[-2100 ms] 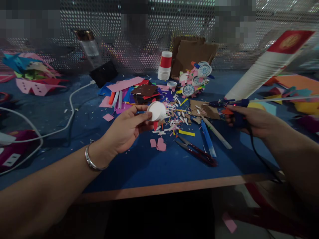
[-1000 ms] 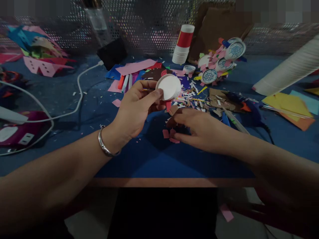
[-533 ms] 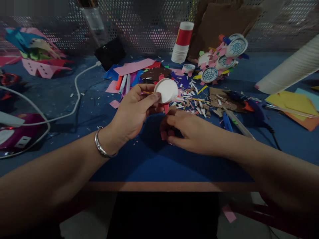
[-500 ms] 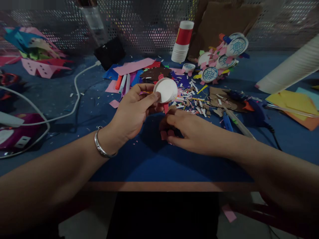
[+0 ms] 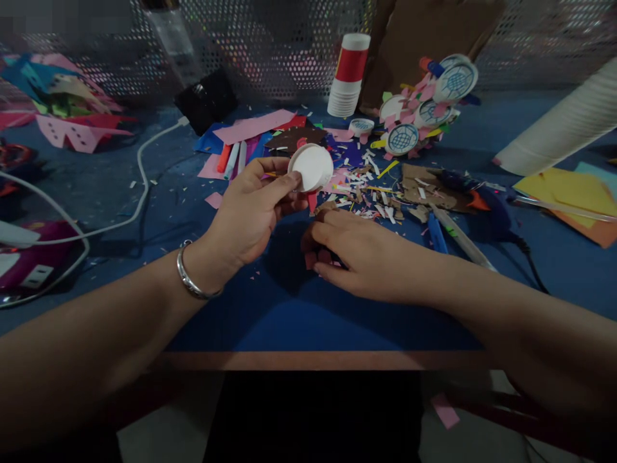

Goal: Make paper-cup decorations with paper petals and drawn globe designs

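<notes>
My left hand (image 5: 248, 212) is closed round a small white paper cup bottom (image 5: 311, 167), held up with its flat round base toward me and a red paper bit hanging under it. My right hand (image 5: 359, 254) rests low on the blue table (image 5: 270, 315), fingers curled over small pink paper pieces (image 5: 311, 259) lying there. Whether its fingertips pinch one of the pieces is hidden. A silver bracelet (image 5: 187, 283) circles my left wrist.
A glue gun (image 5: 482, 202) lies to the right on brown cardboard, near a blue pen and glue stick. Paper scraps, coloured sheets and markers (image 5: 231, 157) litter the middle. A red-and-white cup stack (image 5: 348, 74), decorated cup discs (image 5: 424, 103) and a long white cup stack (image 5: 563, 128) sit behind.
My right hand has left the glue gun on the table and come to the pink pieces below the cup. My left hand has kept hold of the cup bottom.
</notes>
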Tool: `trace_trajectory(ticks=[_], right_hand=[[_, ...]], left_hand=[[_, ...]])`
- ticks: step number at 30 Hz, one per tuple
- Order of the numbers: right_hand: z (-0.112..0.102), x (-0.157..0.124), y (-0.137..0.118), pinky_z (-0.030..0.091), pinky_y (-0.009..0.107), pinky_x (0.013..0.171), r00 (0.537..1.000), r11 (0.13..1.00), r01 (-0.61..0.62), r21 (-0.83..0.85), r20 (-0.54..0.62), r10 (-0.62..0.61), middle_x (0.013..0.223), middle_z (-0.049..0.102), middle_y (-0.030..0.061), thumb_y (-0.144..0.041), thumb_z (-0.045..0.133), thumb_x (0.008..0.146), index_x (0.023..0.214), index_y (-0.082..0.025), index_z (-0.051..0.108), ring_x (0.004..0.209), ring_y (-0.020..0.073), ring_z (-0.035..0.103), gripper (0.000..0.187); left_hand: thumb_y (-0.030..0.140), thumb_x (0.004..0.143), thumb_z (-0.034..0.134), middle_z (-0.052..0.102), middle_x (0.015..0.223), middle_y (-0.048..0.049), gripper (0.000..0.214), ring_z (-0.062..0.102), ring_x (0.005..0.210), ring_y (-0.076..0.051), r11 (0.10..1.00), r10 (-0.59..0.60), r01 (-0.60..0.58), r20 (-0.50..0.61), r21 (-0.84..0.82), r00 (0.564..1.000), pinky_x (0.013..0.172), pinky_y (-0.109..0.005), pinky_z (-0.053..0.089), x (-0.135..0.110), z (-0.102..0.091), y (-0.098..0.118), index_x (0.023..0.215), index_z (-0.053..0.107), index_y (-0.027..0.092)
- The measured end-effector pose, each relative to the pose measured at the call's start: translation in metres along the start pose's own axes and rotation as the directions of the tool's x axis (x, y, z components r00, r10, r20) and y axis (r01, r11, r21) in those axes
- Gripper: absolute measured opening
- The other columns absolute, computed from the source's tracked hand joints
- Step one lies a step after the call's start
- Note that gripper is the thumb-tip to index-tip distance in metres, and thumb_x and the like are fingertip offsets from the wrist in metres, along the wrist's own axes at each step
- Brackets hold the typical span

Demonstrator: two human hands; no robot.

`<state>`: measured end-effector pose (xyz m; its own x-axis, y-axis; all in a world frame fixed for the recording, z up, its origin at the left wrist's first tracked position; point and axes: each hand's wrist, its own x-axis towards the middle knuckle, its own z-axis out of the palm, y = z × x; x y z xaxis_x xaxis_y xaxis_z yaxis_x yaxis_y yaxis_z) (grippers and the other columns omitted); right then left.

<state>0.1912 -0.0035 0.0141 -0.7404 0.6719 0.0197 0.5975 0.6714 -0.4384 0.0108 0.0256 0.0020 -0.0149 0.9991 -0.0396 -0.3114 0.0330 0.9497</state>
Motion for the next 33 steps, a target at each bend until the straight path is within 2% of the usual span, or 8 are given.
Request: trace_trajectory(ticks=[9,16,22,33], right_hand=[[0.0023,0.0014,-0.0042,0.047,0.038,0.087,0.999,0.997,-0.034,-0.076,-0.014,0.033,0.102,0.062,0.0135,-0.013,0.06,0.095,0.107,-0.01,0.071,0.09,0.024,0.056,0.016],[0.0003,0.001,-0.0069,0.047,0.04,0.093,0.998,0.997,-0.049,-0.053,0.033,0.05,0.101,0.062,0.0139,-0.011,0.059,0.093,0.101,-0.011,0.071,0.099,0.0268,0.057,0.014],[0.0024,0.0004,-0.0072,0.048,0.043,0.097,0.998,0.994,-0.064,-0.087,0.005,0.065,0.111,0.063,0.0181,-0.016,0.057,0.099,0.115,-0.007,0.07,0.099,0.0275,0.058,0.023],[0.0021,-0.0004,-0.0075,0.047,0.042,0.099,0.997,0.996,-0.079,-0.049,0.015,0.08,0.113,0.064,0.0185,-0.014,0.061,0.097,0.105,-0.009,0.069,0.105,0.0276,0.058,0.012]], left_hand=[[0.003,0.094,0.07,0.075,0.086,-0.0018,0.017,0.071,0.071,-0.01,1.0,0.0,0.0,0.012,0.003,1.0,0.07,-0.023,0.06,-0.0006,0.0025,-0.0015,0.102,0.063,0.016],[0.004,0.093,0.07,0.076,0.09,-0.0023,0.017,0.072,0.076,-0.012,1.0,0.009,-0.008,0.015,-0.011,1.0,0.072,-0.024,0.06,-0.0007,0.0009,-0.0017,0.102,0.064,0.017],[0.006,0.093,0.071,0.075,0.088,-0.0015,0.015,0.069,0.076,-0.012,1.0,0.009,-0.009,0.003,0.005,1.0,0.074,-0.025,0.059,-0.0023,0.0008,0.0012,0.098,0.066,0.019],[0.005,0.09,0.075,0.074,0.088,-0.002,0.016,0.068,0.075,-0.012,1.0,0.014,-0.014,-0.006,-0.015,1.0,0.072,-0.024,0.057,-0.0021,0.0006,0.0032,0.098,0.066,0.017]])
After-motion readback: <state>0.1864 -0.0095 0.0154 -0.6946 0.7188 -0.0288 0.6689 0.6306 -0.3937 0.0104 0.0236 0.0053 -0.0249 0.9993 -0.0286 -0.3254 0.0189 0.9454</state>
